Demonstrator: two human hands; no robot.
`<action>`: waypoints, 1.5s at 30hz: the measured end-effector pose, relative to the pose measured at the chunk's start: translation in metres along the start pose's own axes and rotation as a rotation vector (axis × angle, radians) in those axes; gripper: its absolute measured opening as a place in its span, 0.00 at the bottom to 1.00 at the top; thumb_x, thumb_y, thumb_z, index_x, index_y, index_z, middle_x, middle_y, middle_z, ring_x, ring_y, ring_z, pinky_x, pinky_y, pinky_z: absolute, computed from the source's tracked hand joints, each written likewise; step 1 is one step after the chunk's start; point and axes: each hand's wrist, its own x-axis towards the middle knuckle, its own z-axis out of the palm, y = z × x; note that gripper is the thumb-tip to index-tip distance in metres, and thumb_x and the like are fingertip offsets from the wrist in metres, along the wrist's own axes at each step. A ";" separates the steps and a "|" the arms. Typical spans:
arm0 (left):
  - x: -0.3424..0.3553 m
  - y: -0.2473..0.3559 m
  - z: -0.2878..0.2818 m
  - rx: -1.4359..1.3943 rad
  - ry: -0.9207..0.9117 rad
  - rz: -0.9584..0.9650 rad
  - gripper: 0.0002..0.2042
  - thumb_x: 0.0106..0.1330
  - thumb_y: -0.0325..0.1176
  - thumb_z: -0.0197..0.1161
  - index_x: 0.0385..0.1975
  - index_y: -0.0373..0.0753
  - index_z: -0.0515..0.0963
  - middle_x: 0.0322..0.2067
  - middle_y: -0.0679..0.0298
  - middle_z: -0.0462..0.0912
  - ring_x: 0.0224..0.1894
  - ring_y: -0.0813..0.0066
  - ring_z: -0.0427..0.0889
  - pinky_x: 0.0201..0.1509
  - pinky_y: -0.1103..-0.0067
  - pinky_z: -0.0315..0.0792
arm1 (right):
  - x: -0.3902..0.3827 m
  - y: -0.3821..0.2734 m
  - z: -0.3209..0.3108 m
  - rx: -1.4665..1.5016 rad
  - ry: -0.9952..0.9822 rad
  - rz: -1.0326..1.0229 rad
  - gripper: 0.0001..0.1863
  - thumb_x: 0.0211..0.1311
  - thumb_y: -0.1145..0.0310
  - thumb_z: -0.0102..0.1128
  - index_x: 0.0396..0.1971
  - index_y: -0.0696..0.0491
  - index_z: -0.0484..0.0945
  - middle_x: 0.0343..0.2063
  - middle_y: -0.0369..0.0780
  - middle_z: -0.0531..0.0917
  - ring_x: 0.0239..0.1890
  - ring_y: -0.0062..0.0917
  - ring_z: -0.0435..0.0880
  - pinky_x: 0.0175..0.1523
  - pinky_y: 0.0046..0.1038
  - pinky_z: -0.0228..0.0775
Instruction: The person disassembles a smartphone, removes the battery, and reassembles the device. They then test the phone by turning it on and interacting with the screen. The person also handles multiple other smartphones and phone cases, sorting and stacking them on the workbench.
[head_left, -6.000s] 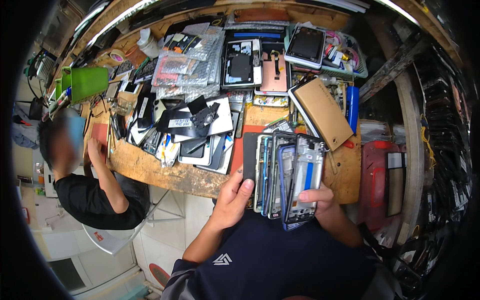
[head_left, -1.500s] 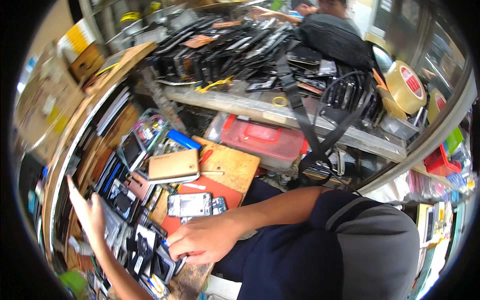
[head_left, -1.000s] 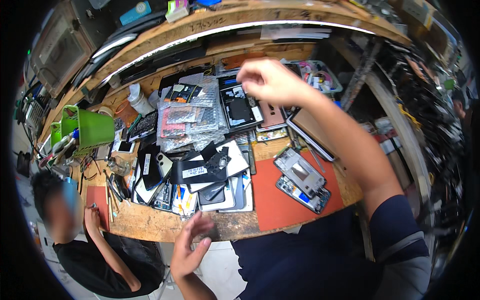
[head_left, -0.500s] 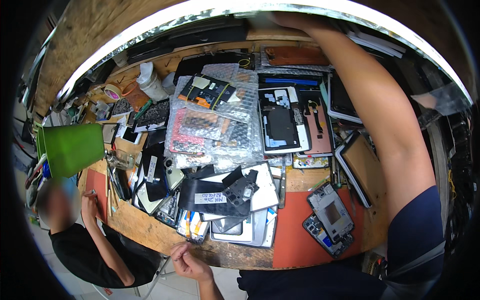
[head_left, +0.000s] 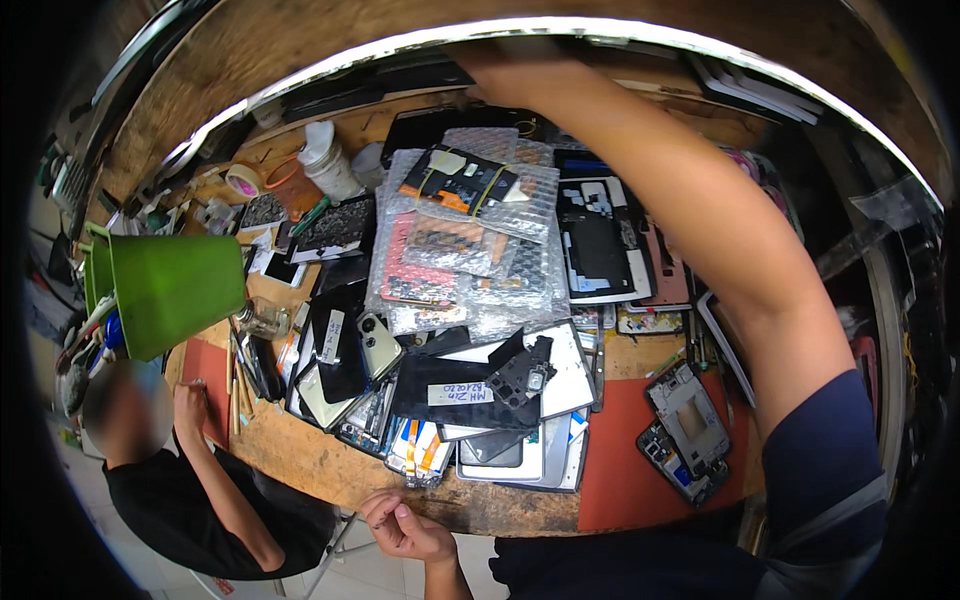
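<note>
My left hand (head_left: 408, 528) is at the bench's front edge, below a stack of phone parts, its fingers curled in; whatever they may hold cannot be made out. My right arm stretches far over the bench, and my right hand (head_left: 495, 72) is at the dark shelf area under the light strip, its fingers smeared and hidden. Nearest my left hand lies an opened phone part with orange ribbon cables (head_left: 422, 450). A disassembled phone frame (head_left: 690, 425) rests on the red mat (head_left: 620, 470) at right. Bubble-wrapped parts (head_left: 470, 265) are piled mid-bench.
A green bin (head_left: 185, 285) stands at left, beside a co-worker in a black shirt (head_left: 200, 510). Behind are a tape roll (head_left: 243, 180), an orange cup (head_left: 292, 188) and a white container (head_left: 330, 165). A black tablet-like panel (head_left: 605, 240) lies right of the bubble wrap.
My right hand has moved left along the back, the arm now crossing over the tablet-like panel. The whole view has shifted, so the bench sits further right. My left hand stays by the front edge.
</note>
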 end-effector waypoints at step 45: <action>0.245 0.108 0.418 0.279 -0.885 0.671 0.36 0.61 0.63 0.77 0.47 0.29 0.86 0.45 0.37 0.89 0.52 0.44 0.89 0.59 0.58 0.79 | -0.167 0.131 -0.046 -0.545 0.142 0.166 0.43 0.68 0.47 0.72 0.78 0.46 0.66 0.63 0.53 0.82 0.64 0.48 0.84 0.66 0.48 0.78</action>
